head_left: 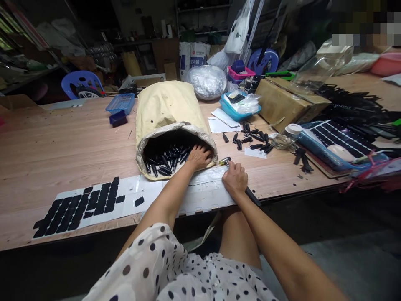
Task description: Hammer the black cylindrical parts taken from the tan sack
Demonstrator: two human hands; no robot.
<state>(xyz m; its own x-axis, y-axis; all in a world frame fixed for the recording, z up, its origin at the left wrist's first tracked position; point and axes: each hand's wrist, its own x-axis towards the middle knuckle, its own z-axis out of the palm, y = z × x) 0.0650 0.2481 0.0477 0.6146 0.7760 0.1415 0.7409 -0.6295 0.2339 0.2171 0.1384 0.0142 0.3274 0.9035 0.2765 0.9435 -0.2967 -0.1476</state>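
My left hand point(199, 156) reaches into the open mouth of a yellowish sack point(166, 110) lying on its side on the wooden table. Its fingers curl over several small black parts point(164, 161) inside; whether one is gripped I cannot make out. My right hand point(234, 179) rests near the table's front edge, closed round a thin tool point(224, 161) with a yellow and metal tip and a dark handle that sticks out behind the hand.
A white sheet point(147, 194) with black stickers point(78, 209) lies along the front edge. Loose black parts point(253, 140) scatter right of the sack. A cardboard box point(282, 102), blue trays point(120, 103) and black sheets point(341, 138) stand further back and right.
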